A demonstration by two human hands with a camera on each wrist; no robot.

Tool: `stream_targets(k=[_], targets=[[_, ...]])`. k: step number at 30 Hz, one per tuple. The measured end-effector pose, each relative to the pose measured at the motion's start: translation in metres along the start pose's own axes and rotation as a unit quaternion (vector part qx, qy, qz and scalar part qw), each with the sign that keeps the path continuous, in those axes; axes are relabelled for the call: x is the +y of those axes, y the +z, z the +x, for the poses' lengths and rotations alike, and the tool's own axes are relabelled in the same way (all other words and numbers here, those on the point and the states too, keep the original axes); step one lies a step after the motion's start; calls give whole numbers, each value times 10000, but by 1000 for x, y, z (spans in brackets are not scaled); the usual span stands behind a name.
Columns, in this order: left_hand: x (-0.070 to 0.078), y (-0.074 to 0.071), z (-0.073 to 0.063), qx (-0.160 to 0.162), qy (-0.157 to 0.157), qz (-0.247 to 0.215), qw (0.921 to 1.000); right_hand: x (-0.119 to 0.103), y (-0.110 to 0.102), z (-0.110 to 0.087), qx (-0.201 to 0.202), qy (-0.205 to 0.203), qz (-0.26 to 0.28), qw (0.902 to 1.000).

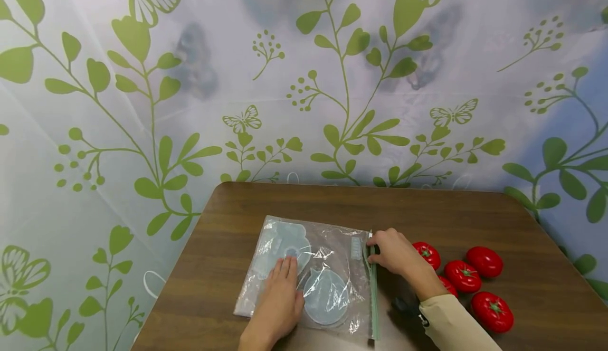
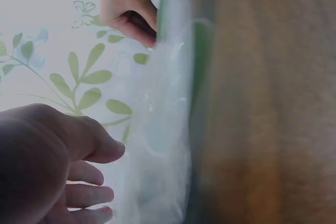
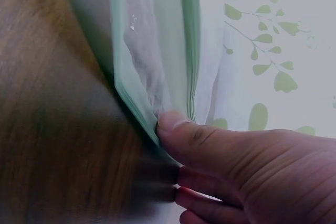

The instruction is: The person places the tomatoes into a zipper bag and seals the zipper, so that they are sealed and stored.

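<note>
A clear zip bag [image 1: 328, 237] with a green zip strip [image 1: 373, 309] lies flat on the table. Through the plastic show a wavy-edged pale blue piece [image 1: 294, 232], a round pale blue piece [image 1: 325, 298] and a small ribbed rectangle [image 1: 356, 248]. My left hand [image 1: 280, 298] rests on the bag's left half, fingers extended. At the strip's far end, my right hand [image 1: 396, 256] pinches the bag's edge. In the right wrist view, the thumb [image 3: 181, 135] lies against the green edge, and the bag's mouth gapes there.
Several red tomatoes [image 1: 491, 311] sit right of the bag, some partly behind my right forearm. The brown wooden table [image 1: 223, 250] has its far edge against a leaf-patterned cloth [image 1: 266, 92]. A dark item [image 1: 406, 309] is beside my right sleeve.
</note>
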State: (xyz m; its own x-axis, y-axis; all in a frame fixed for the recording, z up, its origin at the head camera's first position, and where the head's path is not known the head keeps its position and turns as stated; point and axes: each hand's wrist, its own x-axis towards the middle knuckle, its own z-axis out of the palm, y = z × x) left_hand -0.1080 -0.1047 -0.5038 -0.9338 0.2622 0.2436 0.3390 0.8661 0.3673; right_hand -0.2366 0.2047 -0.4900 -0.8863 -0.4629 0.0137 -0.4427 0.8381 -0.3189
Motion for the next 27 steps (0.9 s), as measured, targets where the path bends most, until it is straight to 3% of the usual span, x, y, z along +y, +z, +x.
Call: stream_targets(k=[6,13,21,27], targets=[[12,-14,6,152,245,-99,9995,0,-2,2,-30,-44,-91,9999],[34,-27,21,-138,699,-423,9966,-2,-4,3,-15,-76,-198,9998],[66,-27,35,-550,1275,-100,9903,-1,-2,4,78,-118,-220,9997],[87,-17,47,-756,1646,274,9831,-3,-4,5,70,-99,-194,9997]])
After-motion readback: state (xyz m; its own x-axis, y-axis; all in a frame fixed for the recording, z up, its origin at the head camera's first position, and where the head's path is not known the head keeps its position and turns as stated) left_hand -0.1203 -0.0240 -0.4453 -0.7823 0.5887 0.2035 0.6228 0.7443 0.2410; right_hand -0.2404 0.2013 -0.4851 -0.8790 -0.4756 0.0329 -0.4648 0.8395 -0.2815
